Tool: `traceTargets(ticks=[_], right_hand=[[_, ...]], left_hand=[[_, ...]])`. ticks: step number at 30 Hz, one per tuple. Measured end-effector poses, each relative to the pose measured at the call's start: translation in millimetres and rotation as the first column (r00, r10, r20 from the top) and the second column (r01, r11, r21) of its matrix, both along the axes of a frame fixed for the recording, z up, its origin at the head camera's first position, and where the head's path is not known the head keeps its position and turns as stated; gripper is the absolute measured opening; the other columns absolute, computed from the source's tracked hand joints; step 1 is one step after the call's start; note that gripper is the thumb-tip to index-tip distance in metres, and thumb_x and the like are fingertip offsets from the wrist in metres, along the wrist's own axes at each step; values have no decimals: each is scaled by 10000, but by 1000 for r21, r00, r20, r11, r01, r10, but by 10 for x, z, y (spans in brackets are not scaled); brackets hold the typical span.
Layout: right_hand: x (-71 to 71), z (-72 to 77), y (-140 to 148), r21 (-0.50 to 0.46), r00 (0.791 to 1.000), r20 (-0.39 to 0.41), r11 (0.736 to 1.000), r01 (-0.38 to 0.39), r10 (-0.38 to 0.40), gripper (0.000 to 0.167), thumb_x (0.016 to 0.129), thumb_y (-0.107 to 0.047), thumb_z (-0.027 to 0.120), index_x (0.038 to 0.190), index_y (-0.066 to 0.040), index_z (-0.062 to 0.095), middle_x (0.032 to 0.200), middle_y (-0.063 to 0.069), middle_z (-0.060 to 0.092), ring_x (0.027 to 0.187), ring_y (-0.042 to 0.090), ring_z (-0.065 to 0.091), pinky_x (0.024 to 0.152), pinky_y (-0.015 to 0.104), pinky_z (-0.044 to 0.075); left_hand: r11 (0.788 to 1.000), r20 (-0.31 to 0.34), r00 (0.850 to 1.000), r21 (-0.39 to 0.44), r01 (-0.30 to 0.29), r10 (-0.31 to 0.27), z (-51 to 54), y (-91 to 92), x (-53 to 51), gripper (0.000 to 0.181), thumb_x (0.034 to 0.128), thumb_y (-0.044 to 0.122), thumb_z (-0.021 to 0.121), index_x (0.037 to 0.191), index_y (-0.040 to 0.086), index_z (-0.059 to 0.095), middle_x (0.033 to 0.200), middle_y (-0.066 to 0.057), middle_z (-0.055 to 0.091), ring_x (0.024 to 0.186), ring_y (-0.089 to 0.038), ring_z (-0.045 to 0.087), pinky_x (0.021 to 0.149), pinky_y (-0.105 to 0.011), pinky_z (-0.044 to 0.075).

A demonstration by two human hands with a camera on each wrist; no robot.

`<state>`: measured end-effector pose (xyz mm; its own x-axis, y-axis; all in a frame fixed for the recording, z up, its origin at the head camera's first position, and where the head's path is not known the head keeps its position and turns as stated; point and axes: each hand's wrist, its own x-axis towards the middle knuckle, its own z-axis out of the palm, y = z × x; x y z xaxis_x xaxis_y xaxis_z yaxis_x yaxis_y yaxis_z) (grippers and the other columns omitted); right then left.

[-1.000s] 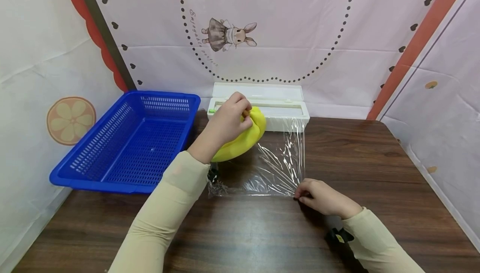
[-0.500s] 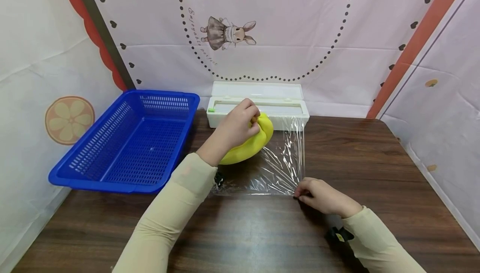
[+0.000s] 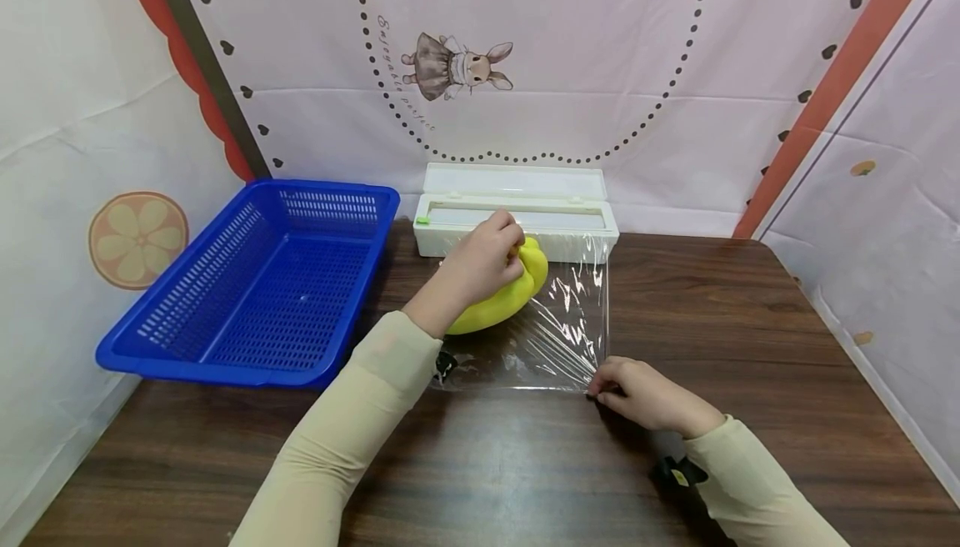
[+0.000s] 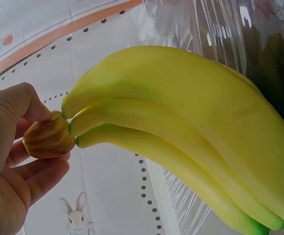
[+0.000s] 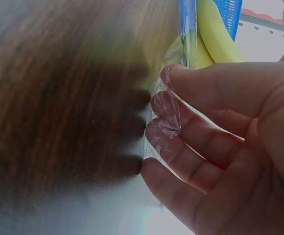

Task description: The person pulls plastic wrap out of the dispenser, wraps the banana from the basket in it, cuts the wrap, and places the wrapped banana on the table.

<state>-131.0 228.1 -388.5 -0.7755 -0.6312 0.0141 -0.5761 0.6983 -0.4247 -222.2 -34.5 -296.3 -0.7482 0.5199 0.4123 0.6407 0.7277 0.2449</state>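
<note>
A bunch of yellow bananas (image 3: 495,307) hangs over a sheet of clear plastic wrap (image 3: 558,338). My left hand (image 3: 483,257) grips the bunch by its brown stem (image 4: 50,137), thumb on one side and fingers on the other, as the left wrist view shows. At the near right corner of the sheet, my right hand (image 3: 648,393) pinches the film. In the right wrist view, thin film (image 5: 167,115) lies over the fingertips, which touch the table. The wrap runs back to a white dispenser box (image 3: 517,245) with its lid raised. Part of the sheet is hidden behind the left arm and bananas.
To the left stands a blue plastic basket (image 3: 300,297) with slotted walls. Printed cloth (image 3: 600,47) walls in the dark wooden table (image 3: 510,464) at the back and sides. A black wrist strap (image 3: 678,472) is on the right wrist.
The left hand has carried the bananas a little to the right and slightly lower over the wrap. My right hand has stayed at the film's corner.
</note>
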Motion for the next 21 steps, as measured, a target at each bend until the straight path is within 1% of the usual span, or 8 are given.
traceTargets(ticks=[4,8,11,15,21], right_hand=[[3,-2,-2,-4,1000,-2,1000,1,-1,138,838,-24,638,861,-150,690,871,-81,611,846,95,596,748,303,503],[1,-10,-3,-10,1000,-11,1000,-3,3,140,836,-23,638,850,-153,687,861,-84,611,837,82,590,742,296,501],[-3,-10,-7,-8,1000,-5,1000,-3,3,137,843,-26,635,852,-153,687,858,-85,608,828,74,585,733,288,499],[-3,2,-17,-6,1000,8,1000,1,-1,132,852,-31,630,855,-151,686,856,-89,604,819,63,578,723,278,497],[-1,12,-28,-13,1000,8,1000,6,-6,154,858,-20,615,842,-159,681,838,-97,600,804,51,573,706,269,493]], left_hand=[[1000,6,1000,-14,-4,4,-23,34,-7,142,837,51,566,967,46,624,1015,-63,518,822,-157,500,677,-239,474],[999,-21,1000,-44,-4,3,-45,86,-14,139,859,70,555,979,59,625,1036,-59,531,822,-155,508,663,-242,470],[998,-85,996,-61,5,-10,-75,129,-15,132,856,73,560,968,65,632,1033,-60,554,807,-166,532,653,-258,471],[996,-171,985,-89,10,-25,-119,189,-19,149,836,72,575,965,75,649,1024,-52,585,809,-180,561,664,-274,477],[991,-220,974,-130,31,-60,-165,269,-8,221,838,71,567,1033,78,670,1061,-45,612,864,-179,593,696,-264,493]])
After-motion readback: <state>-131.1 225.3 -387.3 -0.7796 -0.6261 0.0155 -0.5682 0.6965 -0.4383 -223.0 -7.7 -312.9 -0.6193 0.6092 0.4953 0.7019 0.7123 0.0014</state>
